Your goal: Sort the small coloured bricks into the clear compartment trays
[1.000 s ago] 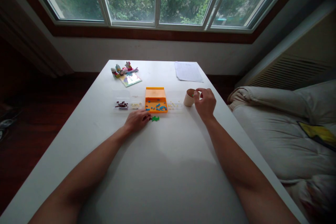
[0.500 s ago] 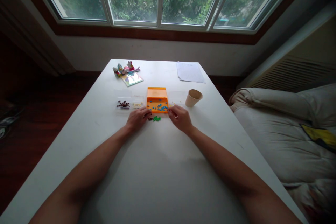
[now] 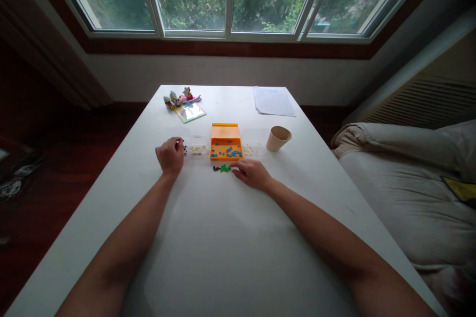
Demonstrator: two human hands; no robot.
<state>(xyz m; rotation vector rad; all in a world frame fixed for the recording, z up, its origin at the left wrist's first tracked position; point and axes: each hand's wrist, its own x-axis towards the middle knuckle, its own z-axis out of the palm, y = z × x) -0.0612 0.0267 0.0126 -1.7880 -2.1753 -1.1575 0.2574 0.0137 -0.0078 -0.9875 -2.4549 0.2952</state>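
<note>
My left hand hovers with curled fingers over a clear tray of dark red pieces; whether it holds one is hidden. My right hand rests on the white table, its fingertips beside a small pile of green pieces with a few dark ones at its left. Just behind the pile sits an orange tray holding blue pieces. Clear trays with cream pieces and yellow pieces flank it.
A paper cup lies tilted right of the trays. A sheet of paper, small toy figures and a booklet are at the table's far end. Pale bedding borders the right edge.
My right hand left the paper cup and came down beside the green pieces. My left hand moved left from the green pieces to the tray of dark red pieces.
</note>
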